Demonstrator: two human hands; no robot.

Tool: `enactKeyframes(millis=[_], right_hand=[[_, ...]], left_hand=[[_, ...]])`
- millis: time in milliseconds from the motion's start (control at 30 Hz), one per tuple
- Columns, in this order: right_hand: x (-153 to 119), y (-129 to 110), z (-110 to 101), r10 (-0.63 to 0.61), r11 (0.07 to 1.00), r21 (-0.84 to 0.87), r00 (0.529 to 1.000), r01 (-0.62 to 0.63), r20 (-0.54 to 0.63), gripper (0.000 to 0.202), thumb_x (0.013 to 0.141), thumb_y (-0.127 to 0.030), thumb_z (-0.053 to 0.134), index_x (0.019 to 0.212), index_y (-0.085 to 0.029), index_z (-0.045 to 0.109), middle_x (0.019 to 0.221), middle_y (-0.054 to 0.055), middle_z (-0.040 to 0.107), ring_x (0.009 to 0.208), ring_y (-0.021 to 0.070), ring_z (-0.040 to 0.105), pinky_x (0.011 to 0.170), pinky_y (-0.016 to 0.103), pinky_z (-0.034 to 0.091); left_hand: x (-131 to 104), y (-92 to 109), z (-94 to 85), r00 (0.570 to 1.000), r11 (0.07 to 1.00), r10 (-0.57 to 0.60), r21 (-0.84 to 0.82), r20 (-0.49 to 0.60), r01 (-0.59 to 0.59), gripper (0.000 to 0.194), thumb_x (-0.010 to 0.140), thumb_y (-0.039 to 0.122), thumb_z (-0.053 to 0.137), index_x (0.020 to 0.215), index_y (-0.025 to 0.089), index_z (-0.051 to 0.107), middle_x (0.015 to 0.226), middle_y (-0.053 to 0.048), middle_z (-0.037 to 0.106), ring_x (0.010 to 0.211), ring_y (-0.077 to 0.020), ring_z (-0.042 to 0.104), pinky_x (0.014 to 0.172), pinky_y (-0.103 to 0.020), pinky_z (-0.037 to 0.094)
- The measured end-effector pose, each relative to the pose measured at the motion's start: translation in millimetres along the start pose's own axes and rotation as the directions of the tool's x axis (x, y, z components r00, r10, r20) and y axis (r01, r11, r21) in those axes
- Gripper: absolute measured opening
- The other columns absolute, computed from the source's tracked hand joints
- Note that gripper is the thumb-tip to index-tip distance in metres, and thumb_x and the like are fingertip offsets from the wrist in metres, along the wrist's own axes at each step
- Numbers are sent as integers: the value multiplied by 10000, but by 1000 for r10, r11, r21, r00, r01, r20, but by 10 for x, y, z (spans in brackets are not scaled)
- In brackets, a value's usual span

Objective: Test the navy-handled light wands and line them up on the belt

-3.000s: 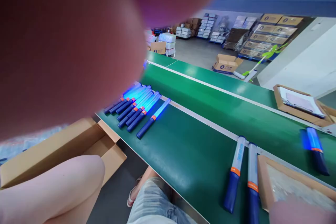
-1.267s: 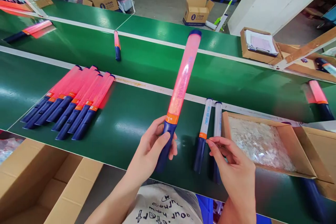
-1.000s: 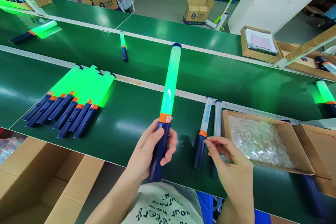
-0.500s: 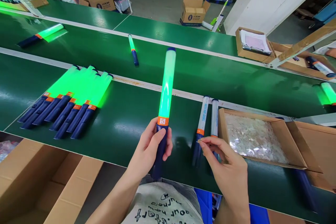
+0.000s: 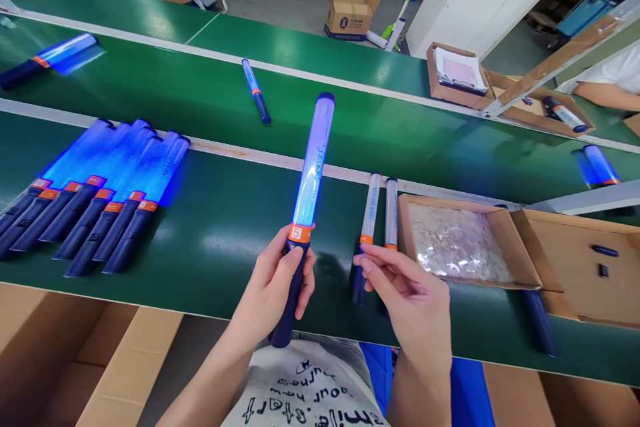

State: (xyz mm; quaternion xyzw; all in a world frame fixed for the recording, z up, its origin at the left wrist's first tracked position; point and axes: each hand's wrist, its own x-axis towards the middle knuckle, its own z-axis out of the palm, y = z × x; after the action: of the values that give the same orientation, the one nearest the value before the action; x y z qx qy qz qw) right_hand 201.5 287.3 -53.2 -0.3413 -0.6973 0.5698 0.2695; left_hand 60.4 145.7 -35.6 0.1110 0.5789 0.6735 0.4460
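The stick [image 5: 313, 167] stands tilted over the near edge of the green bench [image 5: 225, 273], its tube glowing blue, a white label [image 5: 297, 233] reading 5 on its orange band. The left hand [image 5: 280, 280] wraps its dark handle, thumb along the front. The right hand [image 5: 405, 287] is apart from it, thumb and forefinger tips pressed together; whether they pinch something small, I cannot tell.

Just beyond that hand lie two unlit sticks [image 5: 371, 207], next to a carton [image 5: 519, 255] of clear plastic pieces [image 5: 460, 240]. To the left, a row of lit sticks [image 5: 165, 163] lies side by side, also blue. So lighting and labelling look done on the held stick, which is not yet laid down; the row seems further along, though its labels are too small to read. The unlit pair appears left over.

Farther right, a flat box [image 5: 560, 233] holds two small dark parts [image 5: 605, 251].
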Motion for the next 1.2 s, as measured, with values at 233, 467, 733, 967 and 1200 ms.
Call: enactKeyframes(millis=[233,467,733,967,1200], right_hand=[[-26,7,59,-12,1000,18,999,11,52,225,947,-365,768,1109,-226,841,980,77,804,787,151,764,661,199,656],[-57,62,-124,-88,979,-188,993,73,-72,164,968,-349,738,1043,-232,825,1005,40,787,842,143,737,740,219,616],[-135,651,-449,-138,750,-658,988,59,-69,289,1049,-295,504,976,-182,759,932,45,710,747,129,645,704,252,526],[-239,985,-17,-13,554,-831,998,-40,-57,487,1089,-540,537,849,-149,700,863,121,668,859,264,644,750,357,477],[-130,943,126,52,429,-899,996,-92,-77,263,996,-372,728,862,-162,645,863,109,642,898,284,643,746,357,466]], left_hand=[[13,-9,10,999,994,-24,-105,28,27,357,1053,471,578,1320,237,550,840,43,547,497,-62,492,399,-167,421],[26,-79,-41,997,997,-60,-52,55,62,306,1052,461,607,1283,264,570,845,50,545,507,-51,489,406,-149,430],[67,-120,133,993,993,-119,10,-1,119,332,1036,436,599,1317,262,569,840,40,523,516,-63,454,410,-164,414],[116,-277,225,991,990,-133,38,21,133,224,1024,437,606,978,224,552,805,38,531,494,-63,452,396,-175,419],[115,-261,267,985,985,-170,7,4,170,296,991,405,634,1229,234,592,794,37,529,499,-75,445,383,-173,417]])
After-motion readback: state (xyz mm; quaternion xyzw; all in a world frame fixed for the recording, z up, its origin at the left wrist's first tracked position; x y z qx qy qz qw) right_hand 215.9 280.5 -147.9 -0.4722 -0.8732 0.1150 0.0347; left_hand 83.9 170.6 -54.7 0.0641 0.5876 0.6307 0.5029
